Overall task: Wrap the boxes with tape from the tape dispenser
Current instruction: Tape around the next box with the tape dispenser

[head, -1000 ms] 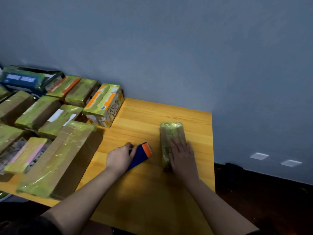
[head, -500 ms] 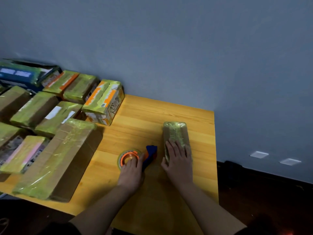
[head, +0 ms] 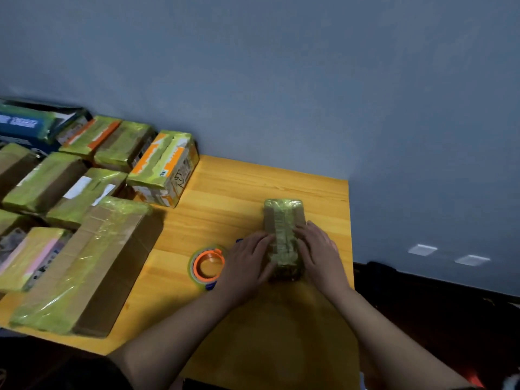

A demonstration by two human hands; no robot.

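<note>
We have let go of the tape dispenser [head: 208, 266], lower centre; both hands, left [head: 247, 266] and right [head: 318, 253], now press spread fingers onto the small box [head: 282, 220], smoothing tape.

You have a small box [head: 283, 220] lying on the table [head: 239, 190] near its right edge, with your left hand [head: 247, 266] and right hand [head: 318, 251] on either side of it. The tape dispenser [head: 206, 266] lies just left of your left hand. Many boxes [head: 84, 198] crowd the table's left part, back to the wall [head: 281, 80].
</note>
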